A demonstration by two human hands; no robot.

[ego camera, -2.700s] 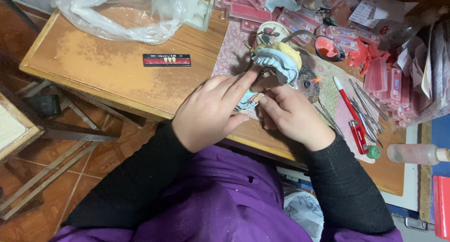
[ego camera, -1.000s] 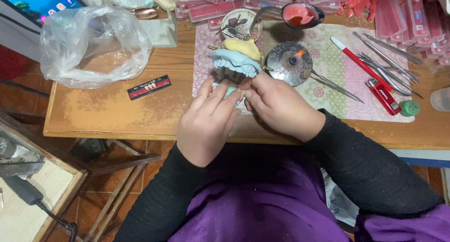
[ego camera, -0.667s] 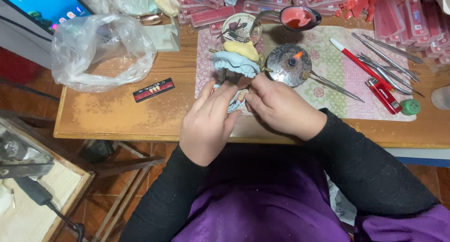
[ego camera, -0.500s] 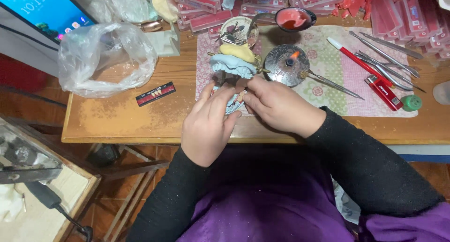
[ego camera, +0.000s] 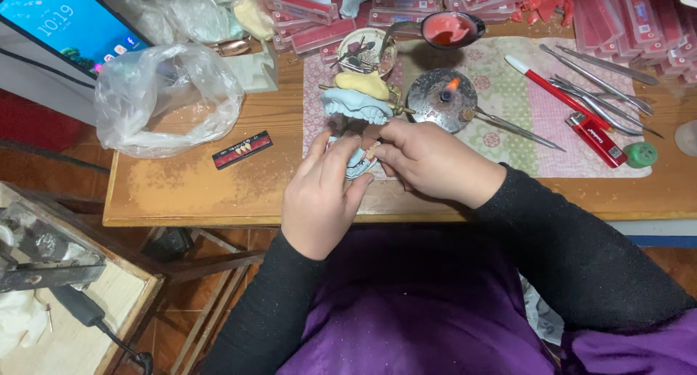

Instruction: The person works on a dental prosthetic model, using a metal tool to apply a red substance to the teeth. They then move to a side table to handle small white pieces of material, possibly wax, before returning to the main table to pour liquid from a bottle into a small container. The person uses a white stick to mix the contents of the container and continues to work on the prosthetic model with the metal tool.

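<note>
Centrally, two hands at a wooden worktop [ego camera: 181, 193], both closed on one small blue dental cast [ego camera: 358, 163].

Left hand [ego camera: 321, 195]: fingers curled round the cast from the near side, gripping it. Right hand [ego camera: 428, 159]: fingertips pinched on the cast's upper edge; whether they also hold a small part cannot be told. Cast position: at the near edge of a patterned cloth mat [ego camera: 523, 106], just below a blue and yellow jaw model on a metal frame [ego camera: 361, 99]. Beside that: a round metal burner [ego camera: 441, 99] with a small flame, lit. Further right on the mat: a red-handled tool [ego camera: 552, 92], a red lighter [ego camera: 595, 137], steel instruments [ego camera: 602, 92]. Left on the worktop: a black card of teeth [ego camera: 242, 149], a clear plastic bag [ego camera: 167, 99], a lit tablet [ego camera: 69, 23].
</note>
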